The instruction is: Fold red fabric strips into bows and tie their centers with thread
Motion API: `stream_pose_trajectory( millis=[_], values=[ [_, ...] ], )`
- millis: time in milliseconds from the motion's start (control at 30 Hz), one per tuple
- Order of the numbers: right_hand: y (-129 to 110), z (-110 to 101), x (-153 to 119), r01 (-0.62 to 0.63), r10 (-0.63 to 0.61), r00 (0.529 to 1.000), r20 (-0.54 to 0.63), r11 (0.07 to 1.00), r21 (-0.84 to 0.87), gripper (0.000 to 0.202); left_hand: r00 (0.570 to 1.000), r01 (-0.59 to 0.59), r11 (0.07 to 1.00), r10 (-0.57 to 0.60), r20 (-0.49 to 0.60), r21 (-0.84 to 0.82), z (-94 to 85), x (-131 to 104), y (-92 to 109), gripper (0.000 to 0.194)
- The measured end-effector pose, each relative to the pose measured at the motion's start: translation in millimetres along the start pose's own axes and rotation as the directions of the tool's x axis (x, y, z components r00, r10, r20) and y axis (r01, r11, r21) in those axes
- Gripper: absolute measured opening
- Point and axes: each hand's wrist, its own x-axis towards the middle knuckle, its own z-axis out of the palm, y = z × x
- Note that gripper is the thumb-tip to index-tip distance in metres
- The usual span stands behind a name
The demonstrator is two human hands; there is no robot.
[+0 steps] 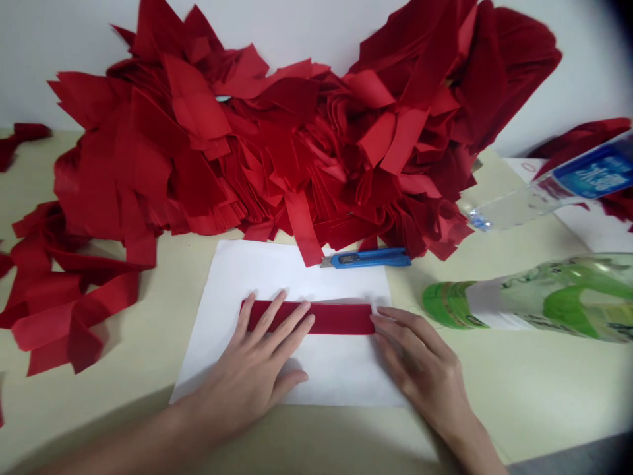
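Note:
A dark red strip [341, 319], of cloth or paper, lies straight across a white sheet of paper [341, 382]. My left hand [270, 349] rests flat over the strip's left part with its fingers spread. At the strip's right end, the fingertips of my right hand [420, 356] are drawn together against the edge; whether they pinch it is partly hidden. Above the strip, a blue utility knife [370, 257] lies along the sheet's far edge, its blade pointing left. A great heap of red strips [277, 145] spreads behind the sheet.
On the right lie a green-capped bottle [524, 300] and a clear plastic bottle with a blue label [593, 171]. Loose red strips [74, 284] lie at the left on the pale table [544, 396]. A white wall [306, 30] stands behind the heap.

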Motion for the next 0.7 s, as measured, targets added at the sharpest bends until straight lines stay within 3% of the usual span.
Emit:
stream_pose_trajectory(
  millis=[100, 700],
  values=[
    [-0.7, -0.6, 2.1, 0.055, -0.054, 0.998, 0.029, 0.998, -0.009, 0.029, 1.0, 0.003, 1.0, -0.003, -0.006, 0.003, -0.1, -0.5, 0.3, 0.061],
    [1.9, 2.2, -1.3, -0.045, 0.046, 0.999, -0.024, 0.999, 0.016, 0.023, 1.0, 0.011, 0.999, -0.012, -0.027, -0.042, 1.9, -1.0, 0.2, 0.06]
  ],
)
